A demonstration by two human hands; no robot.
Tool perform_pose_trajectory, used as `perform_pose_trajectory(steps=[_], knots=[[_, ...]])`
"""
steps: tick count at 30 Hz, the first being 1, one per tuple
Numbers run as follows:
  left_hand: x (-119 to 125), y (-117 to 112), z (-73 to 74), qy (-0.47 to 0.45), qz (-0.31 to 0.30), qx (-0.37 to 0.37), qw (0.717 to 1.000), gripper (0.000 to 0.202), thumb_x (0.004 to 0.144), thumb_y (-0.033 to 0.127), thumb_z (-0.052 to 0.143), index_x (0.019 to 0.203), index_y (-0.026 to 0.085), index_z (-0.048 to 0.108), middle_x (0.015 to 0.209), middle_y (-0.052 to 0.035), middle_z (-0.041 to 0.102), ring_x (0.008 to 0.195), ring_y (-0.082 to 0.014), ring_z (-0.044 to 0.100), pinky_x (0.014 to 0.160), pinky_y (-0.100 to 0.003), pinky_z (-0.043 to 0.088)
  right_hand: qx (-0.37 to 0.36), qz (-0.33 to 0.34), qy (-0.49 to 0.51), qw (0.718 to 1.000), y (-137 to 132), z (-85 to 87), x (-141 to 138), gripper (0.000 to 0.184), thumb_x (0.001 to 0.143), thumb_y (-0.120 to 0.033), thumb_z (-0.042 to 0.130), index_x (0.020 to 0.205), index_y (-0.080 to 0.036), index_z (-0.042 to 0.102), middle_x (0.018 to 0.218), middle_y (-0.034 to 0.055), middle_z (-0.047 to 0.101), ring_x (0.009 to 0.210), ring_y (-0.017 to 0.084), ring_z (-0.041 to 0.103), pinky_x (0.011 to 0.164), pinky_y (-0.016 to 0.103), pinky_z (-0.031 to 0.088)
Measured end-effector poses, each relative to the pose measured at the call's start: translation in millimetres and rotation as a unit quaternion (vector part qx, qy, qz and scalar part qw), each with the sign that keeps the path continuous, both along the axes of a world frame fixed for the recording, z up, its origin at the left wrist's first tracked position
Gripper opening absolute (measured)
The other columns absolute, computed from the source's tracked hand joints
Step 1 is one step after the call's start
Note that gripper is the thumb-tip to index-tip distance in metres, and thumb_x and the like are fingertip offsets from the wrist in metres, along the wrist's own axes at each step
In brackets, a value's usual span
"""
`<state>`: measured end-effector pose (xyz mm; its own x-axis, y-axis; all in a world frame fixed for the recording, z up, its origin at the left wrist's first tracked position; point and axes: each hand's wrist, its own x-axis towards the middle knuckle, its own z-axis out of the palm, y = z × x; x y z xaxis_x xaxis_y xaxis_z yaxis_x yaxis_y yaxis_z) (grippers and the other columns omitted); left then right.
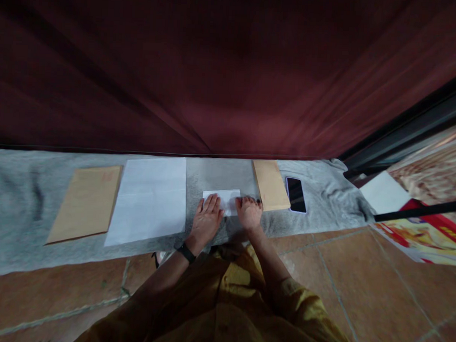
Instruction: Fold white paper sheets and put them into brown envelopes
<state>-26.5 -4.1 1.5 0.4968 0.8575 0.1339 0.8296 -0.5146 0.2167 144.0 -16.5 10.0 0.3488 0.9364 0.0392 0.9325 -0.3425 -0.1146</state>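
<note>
A small folded sheet of white paper (230,195) lies on the grey cloth in front of me. My left hand (208,218) rests flat on its left part, fingers stretched out and pointing away from me. At the right end of the paper is my right hand (250,213), its fingers curled in and its thumb against the paper's edge. Part of the near side of the paper is hidden beneath the hands. Close to my right hand lies a brown envelope (271,185).
Left of my hands lie a stack of large white paper (151,198) and another brown envelope (88,200). A phone (296,195) sits beside the right envelope. The grey cloth (18,207) covers a narrow surface before a dark red curtain (232,80). A printed box (429,232) stands far right.
</note>
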Motion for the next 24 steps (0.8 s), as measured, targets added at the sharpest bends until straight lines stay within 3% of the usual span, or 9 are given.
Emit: perform_pose_trajectory(steps=[19,21,24], knots=[[4,2,-8.2,-0.018,0.02,0.011,1.0,0.056,0.106,0.035,0.034,0.152,0.007,0.048,0.161,-0.0148,0.047,0.153,-0.029,0.037,0.128,-0.052,0.025,0.048,-0.014,-0.006,0.999,0,-3.9,1,0.033,0.108,-0.042,0.045,0.105,-0.015,0.065,0.103,0.0151,0.073,0.1,0.029,0.065,0.094,0.042,0.04],[5,1,-9.3,-0.02,0.021,0.013,1.0,0.056,0.106,0.035,0.033,0.153,0.007,0.047,0.161,-0.0144,0.047,0.154,-0.0286,0.036,0.129,-0.052,0.024,0.057,0.009,0.002,0.998,-3,-2.1,0,0.032,0.108,-0.038,0.043,0.11,-0.016,0.066,0.108,0.015,0.072,0.103,0.029,0.063,0.095,0.042,0.04],[5,1,-9.6,-0.022,0.018,0.005,1.0,0.056,0.106,0.035,0.032,0.153,0.008,0.046,0.161,-0.0147,0.047,0.155,-0.0284,0.034,0.129,-0.052,0.024,0.076,0.096,0.04,0.992,-9,-2.4,-4,0.034,0.108,-0.032,0.04,0.125,-0.016,0.065,0.128,0.0159,0.068,0.117,0.028,0.06,0.102,0.041,0.04]])
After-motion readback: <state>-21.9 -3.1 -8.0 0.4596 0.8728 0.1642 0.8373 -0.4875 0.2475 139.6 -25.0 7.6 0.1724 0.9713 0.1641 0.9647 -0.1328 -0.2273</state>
